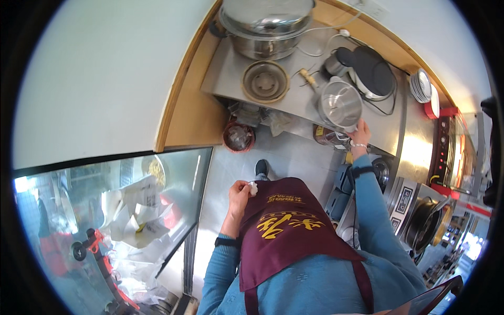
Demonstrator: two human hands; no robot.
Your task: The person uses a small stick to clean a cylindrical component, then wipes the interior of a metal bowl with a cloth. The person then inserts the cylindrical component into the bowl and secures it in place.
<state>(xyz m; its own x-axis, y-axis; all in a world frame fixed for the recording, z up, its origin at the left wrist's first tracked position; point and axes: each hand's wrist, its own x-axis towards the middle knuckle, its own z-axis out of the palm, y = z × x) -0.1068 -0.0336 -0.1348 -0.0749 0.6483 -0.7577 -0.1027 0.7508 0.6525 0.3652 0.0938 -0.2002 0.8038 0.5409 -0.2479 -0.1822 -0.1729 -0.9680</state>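
Observation:
My right hand reaches out to the counter, its fingers closed on the near rim of a shiny metal pot. The pot stands by the counter's front edge, and its inside looks bare. In front of my apron, my left hand pinches a small crumpled white wad, which looks like tissue or cloth. A tool with a pale yellow handle lies just left of the pot; its kind is unclear. Further left sits a round metal bowl or strainer with a tan rim.
A large lidded steamer pot stands at the back left of the steel counter. Behind my pot lies a black round hotplate with cords. Stacked bowls and a red oven are to the right. A red bin is below.

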